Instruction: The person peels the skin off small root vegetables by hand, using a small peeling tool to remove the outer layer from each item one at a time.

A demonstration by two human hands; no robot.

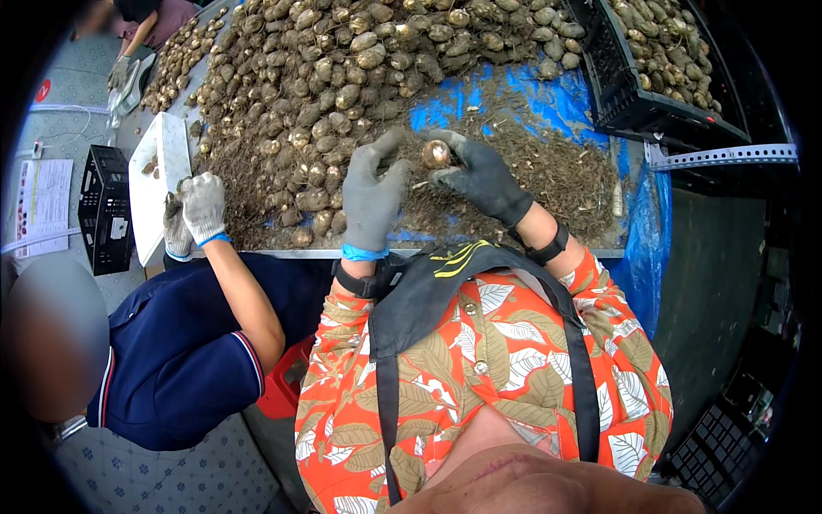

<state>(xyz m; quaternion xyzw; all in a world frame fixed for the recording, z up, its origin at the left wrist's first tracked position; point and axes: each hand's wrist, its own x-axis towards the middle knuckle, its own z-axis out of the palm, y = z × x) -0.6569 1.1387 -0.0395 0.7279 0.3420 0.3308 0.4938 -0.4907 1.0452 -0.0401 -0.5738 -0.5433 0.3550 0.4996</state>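
My right hand (485, 173), in a dark grey work glove, holds a small taro-like corm (437, 154) between thumb and fingers. A pale cut patch shows on the corm's face. To its left is my left hand (372, 196), in a lighter grey glove with a blue band at the cuff. Its thumb and fingers are apart, slightly blurred, and I see nothing between them. Beyond both hands rises a large heap of soil-covered corms (321, 77). Loose root fibres and trimmings (533, 193) lie under and beside my right hand, over a blue plastic sheet (546, 90).
At left, a co-worker's gloved hands (202, 202) handle a corm beside a tilted white container (154, 167). Another person's gloved hand (120, 72) is farther off. A black crate (668, 109) of corms stands at upper right, near a perforated metal bar (725, 156).
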